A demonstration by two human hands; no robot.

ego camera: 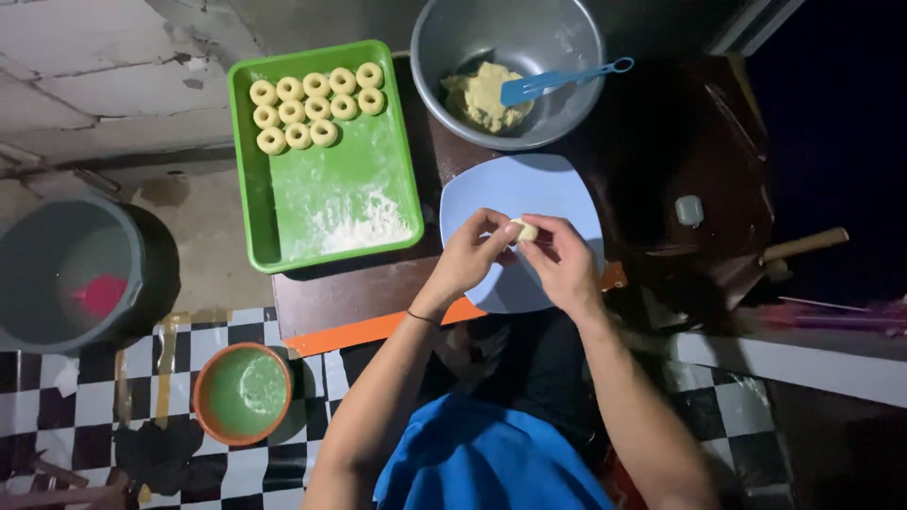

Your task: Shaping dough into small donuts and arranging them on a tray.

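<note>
I'm shaping a small pale lump of dough over the light blue square plate; my left hand and right hand are both pinching it at the fingertips. The green plastic tray is holding eleven finished dough rings and loose flour. More dough is sitting in the grey metal bowl with a blue spatula. Next, I judge, it needs a hole pressed through gently, without tearing.
</note>
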